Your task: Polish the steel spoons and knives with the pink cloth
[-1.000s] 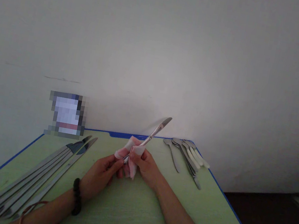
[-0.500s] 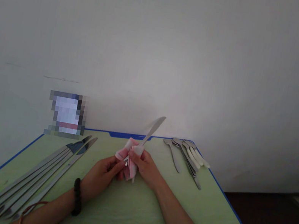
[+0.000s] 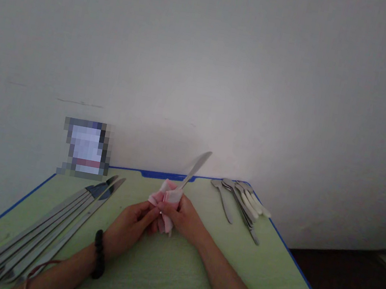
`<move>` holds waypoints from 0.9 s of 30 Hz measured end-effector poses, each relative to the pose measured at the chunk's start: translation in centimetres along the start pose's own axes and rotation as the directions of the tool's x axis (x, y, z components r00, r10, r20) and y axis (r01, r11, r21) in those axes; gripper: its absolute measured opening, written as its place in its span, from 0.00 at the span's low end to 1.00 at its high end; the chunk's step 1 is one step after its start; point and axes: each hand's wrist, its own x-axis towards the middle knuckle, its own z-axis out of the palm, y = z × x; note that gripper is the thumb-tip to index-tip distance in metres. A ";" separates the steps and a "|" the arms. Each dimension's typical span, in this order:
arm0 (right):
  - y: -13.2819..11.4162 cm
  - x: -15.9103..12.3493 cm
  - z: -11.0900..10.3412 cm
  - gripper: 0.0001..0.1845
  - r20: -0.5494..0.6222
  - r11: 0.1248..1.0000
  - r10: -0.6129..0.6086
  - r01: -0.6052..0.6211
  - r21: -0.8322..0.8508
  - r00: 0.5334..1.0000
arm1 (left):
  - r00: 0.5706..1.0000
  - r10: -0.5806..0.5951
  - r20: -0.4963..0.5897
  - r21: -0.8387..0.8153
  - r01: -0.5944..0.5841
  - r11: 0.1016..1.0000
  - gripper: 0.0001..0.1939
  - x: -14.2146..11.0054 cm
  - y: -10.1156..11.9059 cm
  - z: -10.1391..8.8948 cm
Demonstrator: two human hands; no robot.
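Note:
A table knife (image 3: pixel 198 168) slants up and to the right, its blade pointing away from me over the table's far edge. Its lower part is wrapped in a pink and white cloth (image 3: pixel 171 197). My left hand (image 3: pixel 133 222) is closed at the lower left of the cloth, thumb and fingers pinching the knife's handle end, which is mostly hidden. From the right, my right hand (image 3: pixel 185 217) presses the folded cloth around the knife, its thumb across the front. Both hands almost touch each other.
Several long knives (image 3: pixel 48 223) lie fanned along the left side of the green table (image 3: pixel 162 278). At the back right are metal spoons (image 3: pixel 224 202) and white-handled spoons (image 3: pixel 252 202). A blurred screen (image 3: pixel 87 148) stands at the back left, near the wall.
My right hand has slid slightly down and left along the knife with the cloth, its thumb now closer to my left thumb. The blade tip has dipped a little.

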 end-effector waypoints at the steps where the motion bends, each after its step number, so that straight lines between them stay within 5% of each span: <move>1: 0.0 0.0 0.0 0.28 -0.007 1.000 0.003 -0.003 -0.011 1.000 | 1.000 0.002 0.002 0.004 -0.002 1.000 0.21 0.0 -0.1 0.0; 13: 0.7 0.5 0.0 0.23 -0.052 0.996 -0.034 0.038 0.083 0.998 | 1.000 0.009 0.007 -0.005 -0.009 1.000 0.23 -0.1 0.1 0.1; 27: 0.6 0.0 0.3 0.25 0.012 0.977 -0.077 0.078 -0.199 0.997 | 1.000 -0.024 -0.001 -0.016 0.024 1.000 0.22 0.0 -0.1 0.1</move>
